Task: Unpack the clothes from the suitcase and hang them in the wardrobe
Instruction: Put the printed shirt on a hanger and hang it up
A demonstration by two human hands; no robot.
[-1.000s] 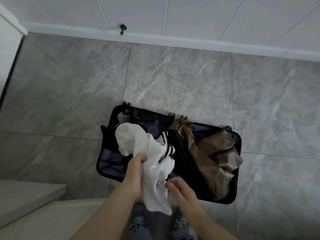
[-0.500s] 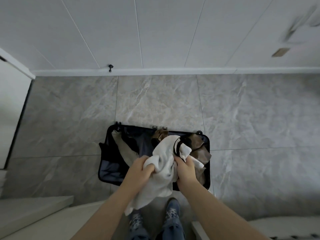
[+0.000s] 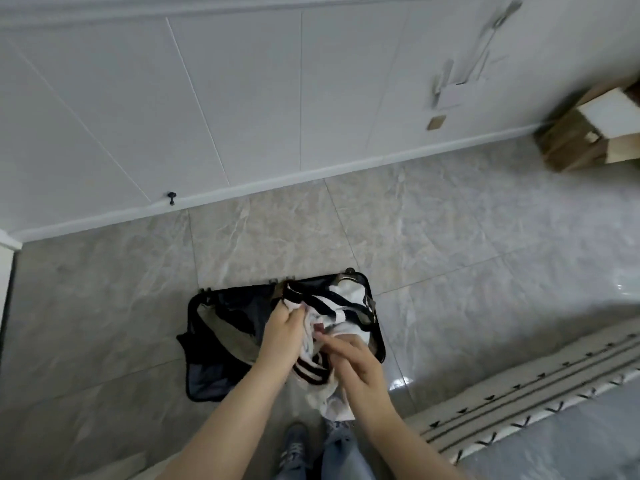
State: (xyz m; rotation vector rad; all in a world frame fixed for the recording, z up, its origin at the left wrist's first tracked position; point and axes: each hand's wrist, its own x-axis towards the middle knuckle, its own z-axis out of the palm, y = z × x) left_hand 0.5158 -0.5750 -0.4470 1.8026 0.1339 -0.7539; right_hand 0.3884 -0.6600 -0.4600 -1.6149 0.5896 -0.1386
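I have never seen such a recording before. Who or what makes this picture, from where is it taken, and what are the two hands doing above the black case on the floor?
There is no machine here. A person wears a camera on the head, so this one wide view looks down past their own arms to the tiled floor.

On the floor lies an open black suitcase; some beige cloth still lies inside it. The left hand and the right hand both grip a white garment with dark stripes, held up above the suitcase.

At the bottom you see the person's shoes. On the right are a patterned rug and a wooden piece.
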